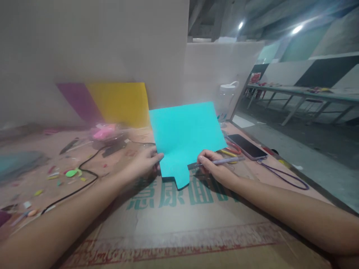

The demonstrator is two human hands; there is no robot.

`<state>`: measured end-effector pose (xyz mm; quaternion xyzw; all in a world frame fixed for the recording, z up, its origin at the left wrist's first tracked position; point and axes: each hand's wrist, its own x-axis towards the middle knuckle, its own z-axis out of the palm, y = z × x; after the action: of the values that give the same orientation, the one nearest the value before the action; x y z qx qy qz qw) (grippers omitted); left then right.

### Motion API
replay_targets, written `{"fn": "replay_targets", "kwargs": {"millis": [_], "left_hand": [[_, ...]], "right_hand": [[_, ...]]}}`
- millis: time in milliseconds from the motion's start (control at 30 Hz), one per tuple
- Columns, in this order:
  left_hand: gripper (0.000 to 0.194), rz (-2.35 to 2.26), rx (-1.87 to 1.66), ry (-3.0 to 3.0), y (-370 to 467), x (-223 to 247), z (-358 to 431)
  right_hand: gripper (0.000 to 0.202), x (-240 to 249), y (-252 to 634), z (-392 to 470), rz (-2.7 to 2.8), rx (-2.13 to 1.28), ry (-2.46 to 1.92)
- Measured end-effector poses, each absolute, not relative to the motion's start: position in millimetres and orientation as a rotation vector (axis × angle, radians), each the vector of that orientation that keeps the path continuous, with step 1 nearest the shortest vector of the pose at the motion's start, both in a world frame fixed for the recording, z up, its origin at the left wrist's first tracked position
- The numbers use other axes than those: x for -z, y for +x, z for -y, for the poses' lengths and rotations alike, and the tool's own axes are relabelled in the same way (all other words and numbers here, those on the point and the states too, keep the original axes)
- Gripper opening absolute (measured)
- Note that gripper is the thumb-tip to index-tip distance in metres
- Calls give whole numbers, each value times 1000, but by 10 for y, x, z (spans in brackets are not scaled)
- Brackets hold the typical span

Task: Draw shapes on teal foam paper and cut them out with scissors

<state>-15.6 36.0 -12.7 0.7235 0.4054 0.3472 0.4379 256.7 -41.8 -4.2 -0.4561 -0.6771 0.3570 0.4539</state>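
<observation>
Turquoise sheet (185, 130), tilted up over the printed cardboard (165, 224), notched tab at its bottom! Left hand (151, 158) has its fingers clamped on the left edge, thumb in front; right hand (209, 164), fingers round a slim knife (224, 161), holds its blade right beside that tab. Phone (246, 146) lies off right.
</observation>
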Motion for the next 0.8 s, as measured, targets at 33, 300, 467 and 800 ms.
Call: {"fn": "replay_targets", "kwargs": {"millis": [33,300,467,800], "left_hand": [[34,-1004,-871,1793,-165,133,-348],[26,-1152,-1172,1803,-454,-334,-408],[25,-1164,-1300,1677,-613,-546,-436],[34,-1101,-1295,1827,-436,-777,-73]], "right_hand": [[30,19,2569,431,1671,-859,-1145],[13,-102,2711,386,2188,-270,-923],[28,-123,2782,245,2385,25,-1088],[41,-407,3549,-99,2370,64,-1961]]}}
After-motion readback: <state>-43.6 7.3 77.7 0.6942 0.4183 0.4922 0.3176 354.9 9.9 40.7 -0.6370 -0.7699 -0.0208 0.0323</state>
